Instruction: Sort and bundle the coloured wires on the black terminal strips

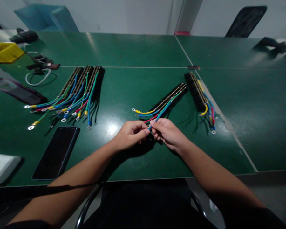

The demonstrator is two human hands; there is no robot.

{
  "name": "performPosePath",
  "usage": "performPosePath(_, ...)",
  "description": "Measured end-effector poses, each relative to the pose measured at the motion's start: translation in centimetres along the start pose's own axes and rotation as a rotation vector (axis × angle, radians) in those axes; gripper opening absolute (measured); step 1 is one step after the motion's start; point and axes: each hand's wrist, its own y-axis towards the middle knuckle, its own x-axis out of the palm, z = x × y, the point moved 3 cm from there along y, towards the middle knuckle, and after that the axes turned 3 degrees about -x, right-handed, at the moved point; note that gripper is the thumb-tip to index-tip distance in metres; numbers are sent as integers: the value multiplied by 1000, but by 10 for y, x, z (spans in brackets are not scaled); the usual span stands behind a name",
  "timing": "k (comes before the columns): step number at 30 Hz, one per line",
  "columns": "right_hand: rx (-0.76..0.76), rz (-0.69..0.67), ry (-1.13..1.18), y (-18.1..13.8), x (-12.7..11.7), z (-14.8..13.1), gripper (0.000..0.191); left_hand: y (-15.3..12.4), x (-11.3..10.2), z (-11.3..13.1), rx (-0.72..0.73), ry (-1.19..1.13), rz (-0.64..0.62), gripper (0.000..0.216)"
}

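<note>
A black terminal strip with rows of brass-coloured contacts lies slanted on the green table in front of me. Yellow, blue, red and blue-green wires run from it toward my hands. My left hand pinches the end of the blue wire. Just right of it, my right hand grips the same wire between thumb and fingers. The tip of that wire is hidden by my fingers. The yellow wire ends in a bare ring terminal left of the strip.
Several wired terminal strips lie side by side at left, another strip at right. A phone and a white box are near the front left edge. A yellow bin and white cable sit farther back.
</note>
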Motion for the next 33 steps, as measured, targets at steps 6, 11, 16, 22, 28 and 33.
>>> performPosePath(6,48,-48,39,-1,1,-1,36,-3,-1,6,58,243,33,21)
performPosePath(11,23,-17,4,-1,0,0,35,-6,-3,14,204,512,135,22)
performPosePath(16,-11,43,-196,-1,-3,-1,34,-10,-4,11,370,691,210,17)
performPosePath(22,-24,54,-333,-1,-5,-3,32,-11,-7,12,410,773,236,18)
performPosePath(28,-114,90,-377,-3,-8,-9,31,-12,-14,21,465,890,365,17)
performPosePath(33,-57,52,-319,-9,-4,-16,29,-12,-21,18,426,939,575,31)
